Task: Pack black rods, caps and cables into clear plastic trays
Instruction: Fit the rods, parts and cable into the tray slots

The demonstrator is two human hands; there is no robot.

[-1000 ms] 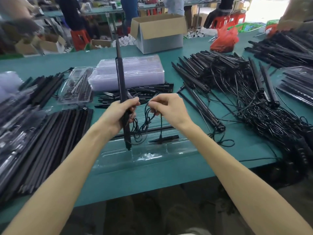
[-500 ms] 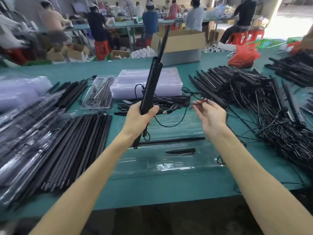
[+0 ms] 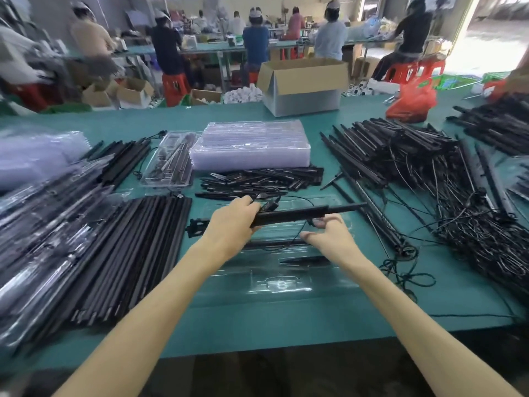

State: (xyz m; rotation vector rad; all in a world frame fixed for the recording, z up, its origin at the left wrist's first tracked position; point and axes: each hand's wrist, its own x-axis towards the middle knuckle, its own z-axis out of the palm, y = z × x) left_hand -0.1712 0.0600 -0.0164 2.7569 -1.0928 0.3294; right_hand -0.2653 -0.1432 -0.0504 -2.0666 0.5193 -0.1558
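L hand (image 3: 233, 223) grips a black rod (image 3: 297, 214) near its left end, fingers curled round it. The rod lies almost level, just above the clear tray (image 3: 286, 285) on the desk (image 3: 286, 325). R hand (image 3: 329, 239) is under the rod's right half, fingers (image 3: 329, 220) loosely bent, very near the thin cable (image 3: 299, 233) that hangs from the rod. Whether they pinch it I cannot tell. One cap (image 3: 306, 260) lies in the tray, in front of R hand.

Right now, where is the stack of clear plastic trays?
Head view: the stack of clear plastic trays sits centre-table, just behind the pile of short black caps.
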